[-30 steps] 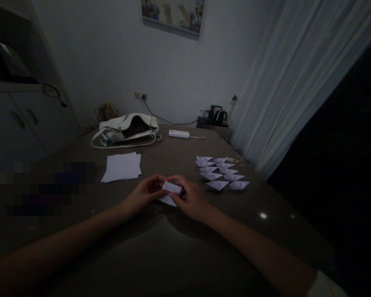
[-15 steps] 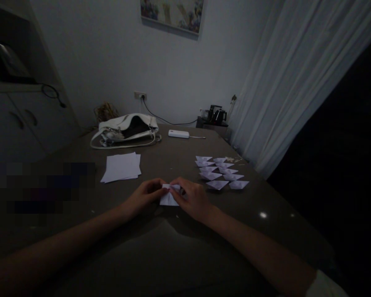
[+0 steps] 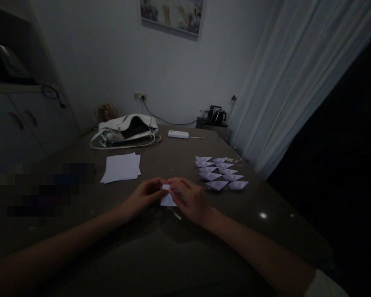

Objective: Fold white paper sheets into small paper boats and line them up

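A small folded piece of white paper (image 3: pixel 168 201) is held between both hands just above the dark table (image 3: pixel 160 260). My left hand (image 3: pixel 146 194) pinches its left upper edge. My right hand (image 3: pixel 190 200) grips the right side, and its fingers cover much of that half. Both sets of fingertips almost meet at the top of the paper. To the right stand several folded paper boats (image 3: pixel 217 185) in two columns. Left of my hands lies a short stack of white paper sheets (image 3: pixel 121 167), slightly fanned.
A white handbag (image 3: pixel 128 128) lies open at the back left. Beside it rests a white power bank (image 3: pixel 178 134) with a short cable. Small pale scraps (image 3: pixel 233 161) lie behind the boats. A black kettle (image 3: pixel 219 116) stands beyond the table's far right corner, near a white curtain (image 3: pixel 266 82).
My right fingers have shifted slightly left over the top of the folded paper, covering more of its right side. The left hand has hardly moved.
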Demonstrator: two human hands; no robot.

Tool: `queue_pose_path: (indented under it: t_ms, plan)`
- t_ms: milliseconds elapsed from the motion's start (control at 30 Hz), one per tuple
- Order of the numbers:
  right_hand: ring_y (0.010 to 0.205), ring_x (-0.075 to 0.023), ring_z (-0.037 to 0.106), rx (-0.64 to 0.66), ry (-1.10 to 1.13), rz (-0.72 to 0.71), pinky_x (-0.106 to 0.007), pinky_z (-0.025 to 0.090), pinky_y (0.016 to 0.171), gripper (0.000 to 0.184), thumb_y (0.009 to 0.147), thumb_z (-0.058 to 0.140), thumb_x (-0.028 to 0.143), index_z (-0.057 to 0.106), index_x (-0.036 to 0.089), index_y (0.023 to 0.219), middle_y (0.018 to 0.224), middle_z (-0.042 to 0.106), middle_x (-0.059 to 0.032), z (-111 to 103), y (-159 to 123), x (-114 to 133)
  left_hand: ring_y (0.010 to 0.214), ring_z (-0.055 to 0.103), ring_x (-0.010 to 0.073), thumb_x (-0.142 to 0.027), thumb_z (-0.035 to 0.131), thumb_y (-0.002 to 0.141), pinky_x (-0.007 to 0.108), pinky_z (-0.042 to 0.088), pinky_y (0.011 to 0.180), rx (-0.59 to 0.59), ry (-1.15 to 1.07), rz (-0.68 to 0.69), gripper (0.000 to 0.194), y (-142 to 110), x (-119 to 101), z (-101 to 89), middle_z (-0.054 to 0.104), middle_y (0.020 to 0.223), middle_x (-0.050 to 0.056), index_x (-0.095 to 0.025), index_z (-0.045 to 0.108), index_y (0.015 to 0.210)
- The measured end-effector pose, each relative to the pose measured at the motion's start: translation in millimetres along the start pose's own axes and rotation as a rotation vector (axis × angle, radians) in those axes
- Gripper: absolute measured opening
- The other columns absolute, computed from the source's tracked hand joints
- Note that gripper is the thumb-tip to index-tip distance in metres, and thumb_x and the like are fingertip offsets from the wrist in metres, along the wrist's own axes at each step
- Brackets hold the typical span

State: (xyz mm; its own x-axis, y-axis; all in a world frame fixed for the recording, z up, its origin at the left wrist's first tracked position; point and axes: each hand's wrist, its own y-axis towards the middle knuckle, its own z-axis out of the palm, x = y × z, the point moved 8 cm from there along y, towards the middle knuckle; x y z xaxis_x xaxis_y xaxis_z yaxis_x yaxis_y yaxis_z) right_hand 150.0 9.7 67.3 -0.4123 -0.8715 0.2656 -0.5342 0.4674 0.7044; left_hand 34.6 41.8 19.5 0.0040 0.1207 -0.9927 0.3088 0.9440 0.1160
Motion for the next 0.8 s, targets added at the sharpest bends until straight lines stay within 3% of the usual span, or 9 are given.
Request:
queue_pose_path:
  t_ms: [167, 433, 667, 800]
  plan:
    - [0.096, -0.0182, 0.057, -0.01, -0.107, -0.106, -0.031, 0.047, 0.084, 0.013, 0.091, 0.045, 0.019, 0.058, 0.017, 0.093, 0.104, 0.063, -0.0082, 2.4, 1.0, 10.0, 0.076, 0.059, 0.0164, -0.03, 0.065, 0.071, 0.024, 0.045, 0.066, 0.011, 0.009, 0.032, 0.019, -3.0, -4.4, 2.0, 0.064, 0.077, 0.0, -0.017, 0.057, 0.083]
    - [0.094, -0.0179, 0.056, -0.102, -0.071, -0.143, -0.032, 0.048, 0.082, 0.011, 0.089, 0.05, 0.021, 0.06, 0.02, 0.093, 0.1, 0.061, -0.008, -10.7, -1.1, 13.1, 0.09, 0.061, 0.022, -0.031, 0.063, 0.075, 0.03, 0.047, 0.078, 0.048, 0.08, 0.178, 0.027, -8.3, -21.4, 6.0, 0.068, 0.093, 0.005, -0.018, 0.061, 0.098]
    - [0.094, -0.0179, 0.055, -0.084, -0.033, -0.173, -0.031, 0.048, 0.082, 0.011, 0.088, 0.051, 0.017, 0.059, 0.018, 0.095, 0.1, 0.06, -0.0088, -4.1, -2.4, 12.0, 0.086, 0.061, 0.0204, -0.031, 0.062, 0.076, 0.03, 0.047, 0.078, 0.024, 0.044, 0.163, 0.022, -8.9, -17.3, 5.1, 0.067, 0.089, 0.004, -0.017, 0.061, 0.093]
    - [0.096, -0.017, 0.056, -0.076, 0.067, -0.103, -0.03, 0.048, 0.083, 0.006, 0.087, 0.052, 0.018, 0.058, 0.019, 0.089, 0.1, 0.058, -0.008, -4.4, 0.2, 7.0, 0.087, 0.062, 0.0212, -0.035, 0.062, 0.076, 0.03, 0.047, 0.077, 0.032, 0.037, 0.147, 0.028, -7.1, -12.4, 4.4, 0.068, 0.092, 0.005, -0.017, 0.06, 0.098]
